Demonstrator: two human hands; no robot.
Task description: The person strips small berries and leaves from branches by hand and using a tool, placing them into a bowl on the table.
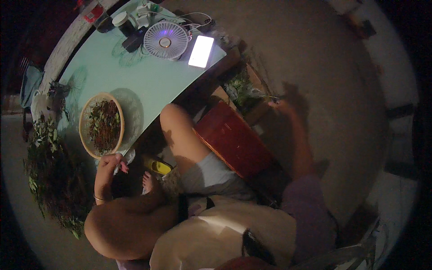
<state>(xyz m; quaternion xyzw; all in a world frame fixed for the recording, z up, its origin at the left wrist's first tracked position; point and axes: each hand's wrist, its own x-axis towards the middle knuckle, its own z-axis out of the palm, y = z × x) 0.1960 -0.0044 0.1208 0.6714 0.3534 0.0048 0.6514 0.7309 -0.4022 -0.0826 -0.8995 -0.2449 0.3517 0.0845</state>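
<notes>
My left hand (113,162) is at the near edge of the table, just below a woven basket (81,125), with its fingers curled. A crumpled white piece (130,156), plastic or tissue, lies beside the fingers; whether I grip it is unclear. Reddish-brown stems with green leaves (104,126) lie in the basket. Out to the right, my right hand (280,105) reaches over an open cardboard box (259,76) of green plant cuttings (241,89). Something small and thin shows at its fingertips, too blurred to name or to tell if it is held.
On the pale green table (101,74) stand a small round fan (165,42), a lit phone (201,51) and a lidded jar (123,23). A large leafy bundle (57,172) hangs at the table's left. A red wooden stool (233,138) stands by my knee. A yellow slipper (160,167) lies below.
</notes>
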